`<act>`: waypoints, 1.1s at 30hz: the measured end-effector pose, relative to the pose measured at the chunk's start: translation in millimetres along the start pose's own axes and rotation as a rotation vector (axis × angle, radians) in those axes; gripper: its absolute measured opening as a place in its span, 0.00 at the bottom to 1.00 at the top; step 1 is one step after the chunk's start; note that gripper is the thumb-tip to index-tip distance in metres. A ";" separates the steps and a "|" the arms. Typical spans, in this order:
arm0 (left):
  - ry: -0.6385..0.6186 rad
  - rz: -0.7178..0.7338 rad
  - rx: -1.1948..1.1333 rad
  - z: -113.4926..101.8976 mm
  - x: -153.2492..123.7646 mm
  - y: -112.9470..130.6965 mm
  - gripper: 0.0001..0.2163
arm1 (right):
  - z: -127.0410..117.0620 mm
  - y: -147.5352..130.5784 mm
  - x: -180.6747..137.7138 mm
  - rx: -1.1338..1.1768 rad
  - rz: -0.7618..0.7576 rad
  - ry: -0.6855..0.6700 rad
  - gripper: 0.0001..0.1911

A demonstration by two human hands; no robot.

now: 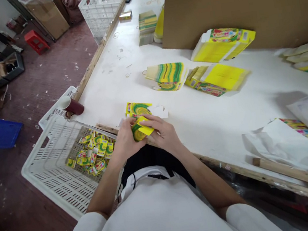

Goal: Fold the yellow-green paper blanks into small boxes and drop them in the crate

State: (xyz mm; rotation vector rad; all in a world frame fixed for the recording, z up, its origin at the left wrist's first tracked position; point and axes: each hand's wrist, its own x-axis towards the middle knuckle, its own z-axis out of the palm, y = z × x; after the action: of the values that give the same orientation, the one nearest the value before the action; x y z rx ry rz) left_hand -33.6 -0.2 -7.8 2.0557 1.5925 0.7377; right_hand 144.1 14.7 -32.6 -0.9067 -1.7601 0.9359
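Note:
Between my two hands, just over the table's near edge, is a small yellow and green cardboard box (138, 134) with a yellow flap sticking out. My left hand (127, 140) grips its left side, thumb in front. The fingers of my right hand (162, 131) are closed on the flap at its right side. Just beyond my hands lies a flat printed carton blank (138, 108) with white tabs. Farther up the table stand a striped stack of folded cartons (166, 74) and a yellow stack of cartons (220, 78).
A white plastic crate (53, 177) with several small finished-looking boxes (95, 151) stands below left of the table. A dark red cup (72, 105) sits at the table's left edge. A large cardboard sheet (235, 3) rises at the back. White paper (286, 146) and a wooden strip (289, 170) lie right.

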 end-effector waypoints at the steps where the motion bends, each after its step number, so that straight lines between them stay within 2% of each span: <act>1: -0.019 -0.010 0.047 -3.8 -1.6 -1.1 0.28 | -2.4 1.9 -0.2 -0.013 -0.012 -0.032 0.18; 5: -0.059 0.002 0.177 -20.4 -3.7 -3.7 0.26 | -16.3 4.4 -1.1 -0.062 -0.055 -0.247 0.18; 9: -0.126 0.046 0.219 -28.9 2.9 2.9 0.25 | -26.5 -0.8 3.2 -0.082 -0.075 -0.336 0.17; 11: -0.125 0.053 0.241 -28.0 6.8 8.9 0.24 | -22.8 -2.9 6.2 -0.092 -0.045 -0.284 0.15; 13: -0.087 0.037 0.267 -26.1 8.4 13.7 0.23 | -13.0 -3.1 8.1 -0.074 -0.002 -0.173 0.13; 16: -0.057 -0.048 0.264 -31.1 2.2 11.1 0.24 | 2.5 0.4 9.8 -0.001 0.022 -0.093 0.19; 18: -0.094 -0.145 0.271 -45.1 -9.0 -1.0 0.24 | 6.1 5.7 12.7 -0.005 0.034 -0.082 0.29; 20: -0.118 -0.272 0.367 -66.4 -25.1 -20.8 0.26 | 4.0 14.4 18.2 -0.138 0.086 -0.007 0.34; 22: -0.068 -0.421 0.554 -88.2 -42.8 -44.0 0.31 | -0.1 25.5 25.3 -0.354 0.175 0.054 0.31; 24: 0.002 -0.543 0.608 -102.1 -57.5 -63.6 0.37 | -2.4 35.4 31.6 -0.518 0.248 0.006 0.26; 26: 0.050 -0.564 0.466 -101.7 -65.0 -73.8 0.35 | -2.0 40.2 35.0 -0.580 0.264 -0.052 0.23; 28: 0.093 -0.506 0.213 -85.7 -62.7 -72.2 0.30 | -0.6 37.4 34.8 -0.578 0.235 -0.028 0.23; 30: 0.151 -0.429 -0.074 -58.1 -50.9 -60.5 0.29 | -0.1 28.0 31.4 -0.505 0.198 0.037 0.25; 33: 0.211 -0.282 -0.617 -12.3 -22.7 -29.3 0.37 | 0.3 7.3 21.4 -0.220 0.170 0.060 0.27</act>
State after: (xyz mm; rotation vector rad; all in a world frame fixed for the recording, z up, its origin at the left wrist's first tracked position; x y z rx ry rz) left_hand -67.7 -14.8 -20.2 1.3203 1.4729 1.1857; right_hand 138.6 36.5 -31.1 -1.2293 -1.7785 0.8229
